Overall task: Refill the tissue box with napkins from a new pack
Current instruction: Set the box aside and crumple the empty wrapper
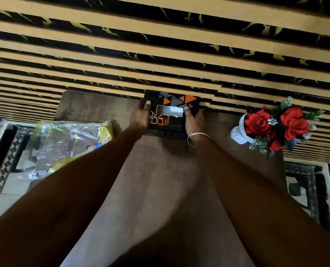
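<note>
Two bare forearms fill the lower half of the frame, reaching forward over a dark brown wood-grain tabletop (160,170). At left of centre, an emptied-looking clear and yellow plastic pack (68,145) lies crumpled at the tabletop's left edge, partly hidden behind the left forearm; what it holds I cannot tell. Beyond the edges, at lower left and lower right, a pale tiled floor (8,191) shows with a black-and-white patterned border.

Farther on, at the centre of the frame, the black tissue box (172,114) with orange and grey triangles rests on the tabletop at its far edge, its torn top slot showing white inside. The left hand (140,116) grips the box's left end, thumb on the top face. The right hand (194,120), a thin silver bangle (197,136) at its wrist, grips the right end in the same way.

To the right, well apart from the box, a white vase (237,133) of red artificial roses (276,124) stands. Behind everything, a wall of tan slats (160,45) over black veined panels fills the upper frame.
</note>
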`<state>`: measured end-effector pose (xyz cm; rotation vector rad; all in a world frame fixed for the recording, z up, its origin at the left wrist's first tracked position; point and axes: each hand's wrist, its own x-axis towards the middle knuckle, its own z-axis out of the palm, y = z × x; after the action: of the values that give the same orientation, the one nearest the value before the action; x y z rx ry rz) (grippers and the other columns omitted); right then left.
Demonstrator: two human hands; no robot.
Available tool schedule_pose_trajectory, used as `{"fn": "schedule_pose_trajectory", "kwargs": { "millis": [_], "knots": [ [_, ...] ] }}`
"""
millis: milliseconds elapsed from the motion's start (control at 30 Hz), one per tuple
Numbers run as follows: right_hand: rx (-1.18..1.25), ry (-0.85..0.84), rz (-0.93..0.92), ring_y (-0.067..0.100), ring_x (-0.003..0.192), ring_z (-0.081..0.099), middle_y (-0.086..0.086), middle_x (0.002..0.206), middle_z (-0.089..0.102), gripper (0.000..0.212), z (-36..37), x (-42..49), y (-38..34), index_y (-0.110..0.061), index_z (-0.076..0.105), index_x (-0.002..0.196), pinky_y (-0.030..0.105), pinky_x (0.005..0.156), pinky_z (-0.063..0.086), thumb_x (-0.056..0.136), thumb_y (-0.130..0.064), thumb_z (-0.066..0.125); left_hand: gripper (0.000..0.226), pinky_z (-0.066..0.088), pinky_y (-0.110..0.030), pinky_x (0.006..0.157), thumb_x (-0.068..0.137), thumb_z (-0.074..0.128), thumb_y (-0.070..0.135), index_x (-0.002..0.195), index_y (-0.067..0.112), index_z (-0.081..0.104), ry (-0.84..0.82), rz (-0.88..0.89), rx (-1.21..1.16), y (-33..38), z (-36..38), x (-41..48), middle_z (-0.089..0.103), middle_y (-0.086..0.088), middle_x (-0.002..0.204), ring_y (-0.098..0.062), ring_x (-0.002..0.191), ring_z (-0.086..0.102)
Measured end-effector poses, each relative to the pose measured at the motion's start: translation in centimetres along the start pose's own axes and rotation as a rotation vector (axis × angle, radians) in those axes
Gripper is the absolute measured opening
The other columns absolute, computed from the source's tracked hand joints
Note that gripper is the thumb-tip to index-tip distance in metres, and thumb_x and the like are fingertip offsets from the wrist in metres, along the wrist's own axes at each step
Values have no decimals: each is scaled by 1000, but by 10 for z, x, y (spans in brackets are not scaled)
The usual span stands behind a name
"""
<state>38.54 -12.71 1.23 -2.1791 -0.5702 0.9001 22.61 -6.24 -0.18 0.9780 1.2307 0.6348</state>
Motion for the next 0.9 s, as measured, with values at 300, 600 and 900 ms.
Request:
{"fn": "schedule_pose_trajectory", "kwargs": {
  "millis": [300,600,900],
  "knots": [
    [-22,-81,17,36,132,44,16,148,41,69,-7,1,-1,-13,22,150,42,105,37,97,-50,44,46,56,-55,89,100,44,42,142,22,40,-66,27,1,5,-9,-3,62,-15,126,-33,108,67],
    [-408,277,-703,29,127,41,13,142,38,54,26,-66,-6,-21,43,139,41,102,42,91,-45,51,61,31,-26,107,102,43,40,155,18,22,452,241,372,-13,-90,-75,37,-9,156,-16,138,39],
    [-755,-506,-781,35,130,40,13,144,24,99,135,-136,-19,-21,18,152,42,101,41,74,-40,76,94,18,-60,113,79,71,37,155,29,16,792,-224,837,-59,-199,-123,12,-14,163,-42,145,16]
  ]
}}
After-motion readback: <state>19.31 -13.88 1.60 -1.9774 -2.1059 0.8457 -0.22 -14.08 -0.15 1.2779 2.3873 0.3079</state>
